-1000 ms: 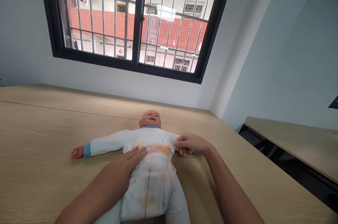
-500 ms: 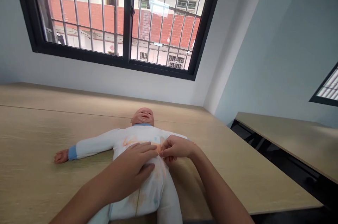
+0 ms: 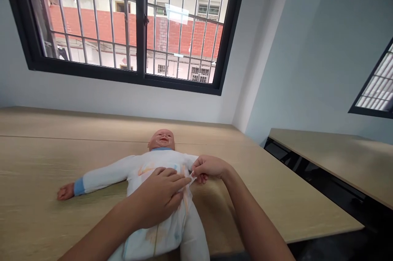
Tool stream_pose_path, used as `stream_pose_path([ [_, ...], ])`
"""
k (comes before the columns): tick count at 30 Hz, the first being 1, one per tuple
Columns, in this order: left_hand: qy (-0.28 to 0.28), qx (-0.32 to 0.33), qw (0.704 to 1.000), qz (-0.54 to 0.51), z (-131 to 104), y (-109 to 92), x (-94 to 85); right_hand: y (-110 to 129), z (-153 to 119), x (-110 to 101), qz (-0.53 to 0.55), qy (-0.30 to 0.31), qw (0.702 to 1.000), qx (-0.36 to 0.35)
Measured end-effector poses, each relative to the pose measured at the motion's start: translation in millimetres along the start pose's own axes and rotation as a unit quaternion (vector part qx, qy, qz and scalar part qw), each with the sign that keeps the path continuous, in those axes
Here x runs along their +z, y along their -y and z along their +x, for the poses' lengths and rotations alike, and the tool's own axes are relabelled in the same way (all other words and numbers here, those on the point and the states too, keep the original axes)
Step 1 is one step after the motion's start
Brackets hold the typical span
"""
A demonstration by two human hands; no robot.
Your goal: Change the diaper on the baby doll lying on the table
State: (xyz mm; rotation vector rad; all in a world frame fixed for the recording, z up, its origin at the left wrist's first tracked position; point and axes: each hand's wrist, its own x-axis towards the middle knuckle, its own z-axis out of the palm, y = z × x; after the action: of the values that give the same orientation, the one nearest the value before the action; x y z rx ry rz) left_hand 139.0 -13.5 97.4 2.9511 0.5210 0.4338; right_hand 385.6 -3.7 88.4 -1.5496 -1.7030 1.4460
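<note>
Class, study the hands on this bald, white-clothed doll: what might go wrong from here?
The thin white material apparently pinched by the right hand might tear if pulled. The left hand, across the white, orange-printed diaper, could push it crooked. The doll lies legs toward the near edge of the pale wooden table, so tugging might drag it over.

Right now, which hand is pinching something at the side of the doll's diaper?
The right hand: it pinches a thin, pale strip at the side of the diaper. The left hand just rests palm-down across the front.
</note>
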Motion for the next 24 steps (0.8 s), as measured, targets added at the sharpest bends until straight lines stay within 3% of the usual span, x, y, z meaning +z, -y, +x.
stream_pose_path([
  [15, 0.015, -0.002, 0.996, 0.091, 18, -10, 4.1, 1, -2, 6, 0.019, -0.069, 0.996, 0.053],
  [24, -0.001, -0.059, 0.998, 0.027, 21, -3, 8.5, -2, 4, 10, 0.067, -0.037, 0.997, -0.011],
])
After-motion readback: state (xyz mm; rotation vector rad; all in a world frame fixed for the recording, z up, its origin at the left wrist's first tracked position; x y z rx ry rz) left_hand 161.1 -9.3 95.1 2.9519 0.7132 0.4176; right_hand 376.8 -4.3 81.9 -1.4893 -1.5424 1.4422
